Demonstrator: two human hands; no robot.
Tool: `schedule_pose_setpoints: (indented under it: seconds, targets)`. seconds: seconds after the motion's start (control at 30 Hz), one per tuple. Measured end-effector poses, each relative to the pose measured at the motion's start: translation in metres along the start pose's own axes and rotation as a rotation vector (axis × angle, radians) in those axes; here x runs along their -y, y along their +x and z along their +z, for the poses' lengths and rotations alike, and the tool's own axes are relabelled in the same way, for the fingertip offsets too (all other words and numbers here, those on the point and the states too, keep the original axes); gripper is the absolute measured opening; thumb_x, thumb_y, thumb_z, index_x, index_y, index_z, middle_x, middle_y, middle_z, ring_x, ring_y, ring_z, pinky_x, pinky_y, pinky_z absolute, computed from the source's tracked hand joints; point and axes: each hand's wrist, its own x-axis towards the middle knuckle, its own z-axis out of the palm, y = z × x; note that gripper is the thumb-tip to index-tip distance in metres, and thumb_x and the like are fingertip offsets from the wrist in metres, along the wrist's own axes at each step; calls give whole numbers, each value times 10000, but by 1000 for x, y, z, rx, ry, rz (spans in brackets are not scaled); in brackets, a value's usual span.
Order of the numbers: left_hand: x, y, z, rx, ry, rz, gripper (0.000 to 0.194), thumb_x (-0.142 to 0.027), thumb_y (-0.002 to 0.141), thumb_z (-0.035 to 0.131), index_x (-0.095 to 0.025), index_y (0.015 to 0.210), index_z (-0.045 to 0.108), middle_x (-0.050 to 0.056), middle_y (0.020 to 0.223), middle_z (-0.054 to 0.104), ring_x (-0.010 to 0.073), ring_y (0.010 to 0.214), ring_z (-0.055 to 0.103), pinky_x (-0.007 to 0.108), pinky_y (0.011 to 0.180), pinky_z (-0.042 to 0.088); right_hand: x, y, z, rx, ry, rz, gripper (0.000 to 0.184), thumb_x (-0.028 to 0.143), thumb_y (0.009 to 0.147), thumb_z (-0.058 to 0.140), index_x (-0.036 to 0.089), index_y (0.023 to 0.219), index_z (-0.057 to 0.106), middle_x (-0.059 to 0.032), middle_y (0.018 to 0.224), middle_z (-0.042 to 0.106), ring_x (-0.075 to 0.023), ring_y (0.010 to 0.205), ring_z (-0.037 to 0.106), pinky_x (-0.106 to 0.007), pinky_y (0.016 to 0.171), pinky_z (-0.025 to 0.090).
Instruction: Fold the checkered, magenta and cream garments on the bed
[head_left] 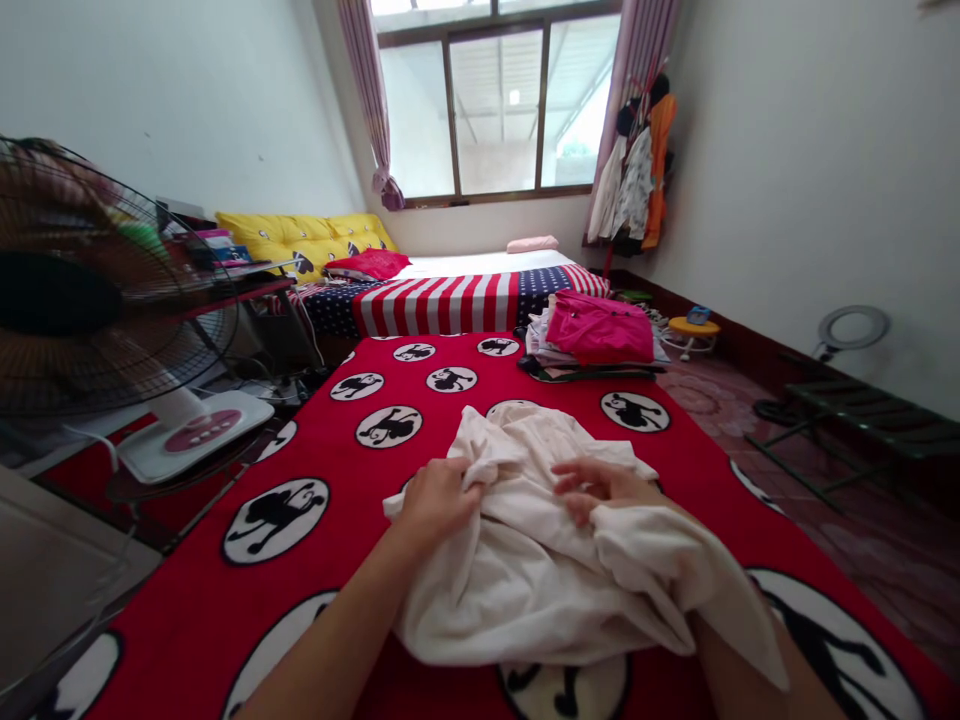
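Observation:
A crumpled white garment lies bunched on the red bedspread in front of me; its exact kind does not show. My left hand is closed on a gathered fold at the garment's left side. Over its right part rests my right hand, with the fingers loosely bent and apart. A strip of the white fabric drapes across my right wrist and forearm, hiding part of them. Beyond the garment, toward the far right of the bed, sits a stack of folded clothes with a bright pink piece on top.
The red bedspread has black figures in white ovals. At left, a fan stands on a small table. Another bed with a striped cover lies under the window. On the right floor are a green folding stool and a ring light.

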Motion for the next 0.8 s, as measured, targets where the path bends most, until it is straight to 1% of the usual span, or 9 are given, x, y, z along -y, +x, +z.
schedule_pose_setpoints:
  seconds: [0.07, 0.17, 0.27, 0.37, 0.47, 0.53, 0.63, 0.73, 0.8]
  targets:
    - [7, 7, -20, 8, -390, -80, 215, -375, 655, 670, -180, 744, 694, 51, 681, 684, 249, 686, 654, 294, 597, 461, -5, -2, -2, 144, -84, 135, 357, 358, 668, 722, 172, 972, 712, -55, 774, 711, -157, 603, 613, -240, 493, 450]
    - [26, 16, -57, -141, -953, -135, 269, -335, 682, 614, -166, 876, 691, 63, 747, 713, 259, 738, 671, 328, 626, 515, -7, 1, -6, 48, -192, 197, 297, 415, 747, 644, 153, 870, 710, -33, 632, 683, -104, 450, 510, -190, 374, 314]
    - [53, 21, -87, -342, -1214, -124, 255, -315, 739, 527, -233, 933, 671, 33, 814, 733, 270, 847, 679, 364, 671, 550, -9, 9, -3, -153, -160, 147, 266, 406, 737, 637, 155, 814, 679, -29, 614, 680, -94, 398, 476, -200, 366, 325]
    - [79, 23, -103, -451, -1265, -212, 277, -418, 793, 478, -254, 932, 654, 24, 816, 736, 277, 886, 682, 368, 680, 565, -12, 14, 5, -383, -141, 75, 277, 387, 708, 658, 167, 875, 678, -3, 536, 637, -131, 434, 535, -231, 416, 399]
    - [94, 26, -106, -459, -1293, -322, 366, -517, 833, 451, -218, 927, 642, 37, 763, 726, 286, 876, 686, 379, 705, 572, -12, 21, 12, -462, -100, 15, 283, 380, 729, 635, 163, 908, 670, -16, 555, 634, -169, 542, 609, -247, 471, 449]
    - [100, 29, -104, -441, -1316, -360, 333, -480, 839, 508, -193, 951, 636, 44, 750, 721, 277, 849, 690, 384, 723, 575, -10, 34, 15, -465, -97, 12, 265, 356, 754, 606, 156, 922, 653, -32, 612, 646, -176, 610, 640, -243, 503, 474]
    - [107, 34, -97, -412, -1258, -376, 278, -329, 785, 647, -151, 997, 634, 55, 778, 716, 241, 785, 696, 351, 723, 578, -6, 67, 19, -430, -148, 57, 275, 303, 789, 553, 145, 1002, 628, -63, 777, 672, -153, 653, 666, -213, 531, 491]
    - [113, 36, -91, -394, -1176, -357, 390, -149, 720, 712, -150, 1099, 619, 50, 861, 718, 197, 769, 698, 296, 722, 574, -3, 101, 26, -380, -204, 123, 467, 271, 791, 546, 138, 1238, 520, -140, 1102, 634, -115, 591, 658, -209, 498, 490]
    - [114, 36, -89, -362, -1153, -333, 504, -72, 687, 723, -179, 1164, 598, 60, 958, 719, 198, 821, 701, 286, 733, 573, -2, 115, 33, -335, -269, 166, 597, 283, 770, 592, 139, 1330, 442, -172, 1175, 597, -99, 535, 629, -212, 456, 472]
